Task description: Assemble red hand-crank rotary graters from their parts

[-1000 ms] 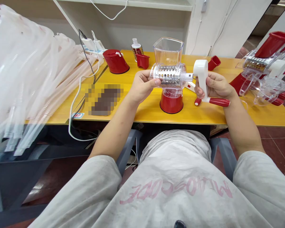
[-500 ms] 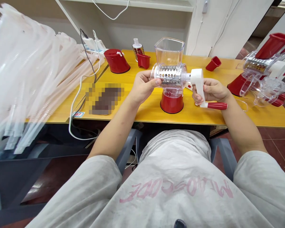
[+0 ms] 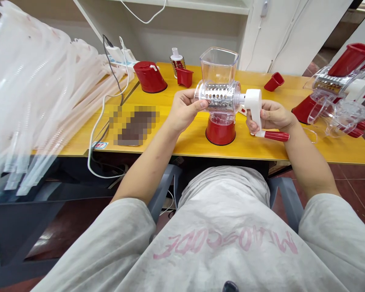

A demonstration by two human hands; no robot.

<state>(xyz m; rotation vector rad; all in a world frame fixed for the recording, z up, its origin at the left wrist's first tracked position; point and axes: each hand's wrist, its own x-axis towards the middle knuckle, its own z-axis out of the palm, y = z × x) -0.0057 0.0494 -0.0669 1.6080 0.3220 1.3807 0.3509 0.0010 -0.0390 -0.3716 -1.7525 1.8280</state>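
A rotary grater (image 3: 220, 129) with a red base and a clear hopper stands upright on the table in front of me. Its perforated metal drum (image 3: 219, 97) lies inside the clear housing. My left hand (image 3: 187, 109) is closed on the open left end of the housing, thumb in front, the other fingers mostly hidden behind. At the right end, a white crank handle (image 3: 254, 103) with a red grip sits on the drum's shaft. My right hand (image 3: 269, 115) grasps the crank's white arm, with fingers wrapped around it.
Clear plastic bags (image 3: 48, 81) are heaped at the left. A red base (image 3: 150, 77), another drum (image 3: 177, 63) and red pushers (image 3: 273, 81) are along the back. More graters (image 3: 337, 89) stand at the right. A white cable (image 3: 93, 134) hangs over the front edge.
The crank's red grip has tilted slightly, its outer end now a little lower relative to the arm. Both hands keep their holds; the view has shifted slightly.
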